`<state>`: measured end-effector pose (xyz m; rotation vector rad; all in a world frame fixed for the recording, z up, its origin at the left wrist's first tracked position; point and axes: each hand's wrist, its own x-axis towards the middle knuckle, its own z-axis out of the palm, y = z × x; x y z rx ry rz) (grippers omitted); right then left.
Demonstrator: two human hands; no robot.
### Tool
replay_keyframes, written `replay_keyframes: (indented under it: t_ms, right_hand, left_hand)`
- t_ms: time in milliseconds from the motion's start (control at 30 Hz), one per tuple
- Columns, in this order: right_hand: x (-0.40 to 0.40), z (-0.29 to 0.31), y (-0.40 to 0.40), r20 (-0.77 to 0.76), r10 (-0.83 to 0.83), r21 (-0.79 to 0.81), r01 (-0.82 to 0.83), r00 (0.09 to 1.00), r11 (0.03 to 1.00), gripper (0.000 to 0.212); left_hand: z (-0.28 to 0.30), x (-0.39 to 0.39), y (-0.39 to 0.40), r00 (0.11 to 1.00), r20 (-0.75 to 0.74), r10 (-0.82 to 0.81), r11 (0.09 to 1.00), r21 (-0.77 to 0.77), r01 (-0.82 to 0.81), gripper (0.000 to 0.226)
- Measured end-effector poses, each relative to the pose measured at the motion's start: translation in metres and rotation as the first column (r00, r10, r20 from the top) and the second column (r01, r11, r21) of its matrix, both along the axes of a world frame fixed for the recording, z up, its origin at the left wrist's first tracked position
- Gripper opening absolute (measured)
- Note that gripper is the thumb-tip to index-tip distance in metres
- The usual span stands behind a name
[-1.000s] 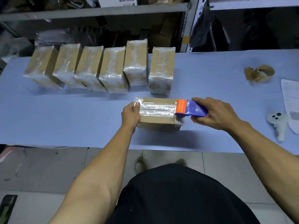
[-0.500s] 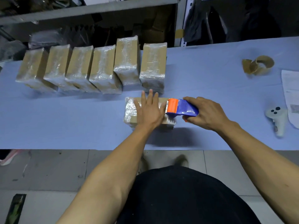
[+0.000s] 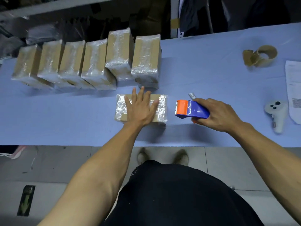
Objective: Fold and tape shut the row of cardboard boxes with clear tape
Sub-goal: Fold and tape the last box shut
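A small cardboard box [image 3: 161,106] wrapped in clear tape lies flat on the blue table [image 3: 65,124] in front of me. My left hand [image 3: 140,108] rests palm down on top of it, fingers spread. To the right of the box, my right hand [image 3: 218,115] grips a blue and orange tape dispenser [image 3: 190,110], clear of the box and just above the table. Behind stands a row of several taped boxes [image 3: 96,62], upright and side by side.
Empty brown tape cores [image 3: 260,54] lie at the back right. A white controller [image 3: 275,113] and a sheet of paper [image 3: 293,88] sit at the right edge. A small scrap [image 3: 192,95] lies behind the dispenser. Shelving stands beyond the table.
My right hand has pulled the dispenser off the box and away to the right. My left hand moved from the box's left end to lie flat on its top.
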<state>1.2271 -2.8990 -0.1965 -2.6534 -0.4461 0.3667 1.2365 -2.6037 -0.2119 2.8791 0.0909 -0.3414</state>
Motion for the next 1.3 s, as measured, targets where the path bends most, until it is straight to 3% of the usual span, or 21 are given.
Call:
replay_keyframes:
  t_ms: [167, 500, 800, 967, 1100, 1200, 1233, 1300]
  right_hand:
    - [0.000, -0.010, 0.005, 0.024, 0.003, -0.036, -0.002, 1.000, 0.999, 0.053]
    - [0.020, 0.016, 0.067, 0.090, 0.074, -0.347, -0.039, 0.993, 0.937, 0.031]
    - [0.013, 0.043, 0.110, 0.125, 0.016, -0.493, 0.048, 0.992, 0.869, 0.035]
    - [0.008, 0.033, 0.129, 0.110, -0.009, -0.500, 0.064, 0.994, 0.864, 0.031]
    - [0.005, 0.025, 0.102, 0.178, -0.188, -0.379, 0.244, 0.966, 0.893, 0.032]
    - [0.009, 0.028, 0.087, 0.213, -0.369, -0.202, 0.410, 0.905, 0.889, 0.031]
    - [0.011, 0.029, 0.086, 0.206, -0.402, -0.151, 0.435, 0.892, 0.888, 0.034]
    - [0.011, 0.033, 0.087, 0.179, -0.444, -0.055, 0.459, 0.878, 0.887, 0.043]
  left_hand:
    - [0.000, 0.000, -0.002, 1.000, 0.023, 0.002, 1.000, -0.011, -0.001, 0.056]
    - [-0.004, 0.003, -0.005, 0.998, 0.059, -0.018, 0.999, 0.036, 0.016, 0.050]
    - [-0.009, 0.009, 0.000, 0.997, 0.067, -0.047, 0.997, 0.057, 0.044, 0.054]
    - [-0.003, 0.008, 0.002, 0.996, 0.078, -0.054, 0.997, 0.065, 0.049, 0.049]
    - [0.008, 0.022, 0.016, 0.998, -0.006, -0.063, 0.994, 0.094, 0.063, 0.064]
    - [0.005, 0.017, 0.033, 0.987, -0.152, 0.048, 0.989, -0.133, -0.069, 0.069]
    - [0.002, 0.011, 0.036, 0.972, -0.218, 0.082, 0.946, -0.289, -0.145, 0.064]
    - [-0.005, -0.005, 0.030, 0.933, -0.343, 0.109, 0.761, -0.575, -0.300, 0.052]
